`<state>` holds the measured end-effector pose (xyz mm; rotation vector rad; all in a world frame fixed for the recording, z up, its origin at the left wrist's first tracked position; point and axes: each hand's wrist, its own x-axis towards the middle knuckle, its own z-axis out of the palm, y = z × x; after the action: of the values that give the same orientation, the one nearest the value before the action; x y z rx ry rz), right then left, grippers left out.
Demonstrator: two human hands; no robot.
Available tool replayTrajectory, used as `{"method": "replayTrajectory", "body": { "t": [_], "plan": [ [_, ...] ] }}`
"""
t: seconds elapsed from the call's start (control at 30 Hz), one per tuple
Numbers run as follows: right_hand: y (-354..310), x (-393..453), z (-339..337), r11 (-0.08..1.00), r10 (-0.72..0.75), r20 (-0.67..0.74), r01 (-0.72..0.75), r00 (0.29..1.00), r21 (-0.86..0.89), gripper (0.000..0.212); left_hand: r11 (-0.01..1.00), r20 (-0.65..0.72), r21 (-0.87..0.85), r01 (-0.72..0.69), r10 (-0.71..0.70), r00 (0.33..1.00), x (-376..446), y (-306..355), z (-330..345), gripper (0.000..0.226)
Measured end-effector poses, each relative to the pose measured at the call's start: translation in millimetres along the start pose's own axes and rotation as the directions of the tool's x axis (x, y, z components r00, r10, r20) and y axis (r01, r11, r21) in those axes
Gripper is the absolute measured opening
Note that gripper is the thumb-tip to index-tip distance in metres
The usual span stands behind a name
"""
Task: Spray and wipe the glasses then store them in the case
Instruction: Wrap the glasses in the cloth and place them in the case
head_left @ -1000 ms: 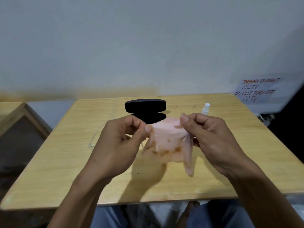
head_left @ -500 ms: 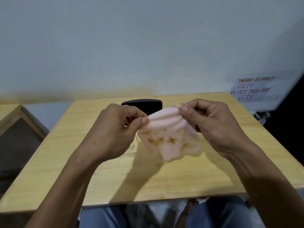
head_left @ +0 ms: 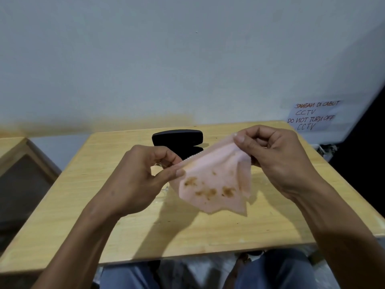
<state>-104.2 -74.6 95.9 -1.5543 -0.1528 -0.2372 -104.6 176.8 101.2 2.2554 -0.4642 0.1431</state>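
Left hand (head_left: 135,180) and right hand (head_left: 277,155) each pinch the cloth's (head_left: 214,184) top edge above the table (head_left: 83,205).

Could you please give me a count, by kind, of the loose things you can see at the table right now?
Cloth, pink and stained, pinched by the left hand and the right hand: 1
Case, black, on the table: 1
Total: 2

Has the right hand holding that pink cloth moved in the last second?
Yes. The right hand rose away from the left hand, now level with the black case.
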Motion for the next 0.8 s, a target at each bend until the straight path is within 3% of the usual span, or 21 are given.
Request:
{"method": "replayTrajectory", "body": {
  "t": [0.27, 0.47, 0.63, 0.8],
  "plan": [
    [3, -11, -5, 0.994, -0.007, 0.014, 0.009, 1.000, -0.106, 0.017, 0.993, -0.133, 0.082, 0.084, -0.073, 0.988, -8, -5, 1, 0.019],
    [4, -19, -5, 0.984, -0.045, -0.029, 0.039, 0.999, -0.173, 0.019, 0.995, -0.166, -0.051, 0.089, -0.097, 0.981, -14, 2, -6, 0.012],
    [0, -24, -7, 0.985, -0.023, -0.001, 0.022, 1.000, -0.172, 0.009, 0.988, -0.308, -0.101, 0.119, -0.145, 0.940, -17, -3, -6, 0.012],
    [-4, -29, -9, 0.987, 0.009, 0.011, -0.007, 1.000, -0.160, 0.009, 0.982, -0.297, -0.130, 0.134, -0.168, 0.940, -21, -3, -7, 0.011]
  ]
}}
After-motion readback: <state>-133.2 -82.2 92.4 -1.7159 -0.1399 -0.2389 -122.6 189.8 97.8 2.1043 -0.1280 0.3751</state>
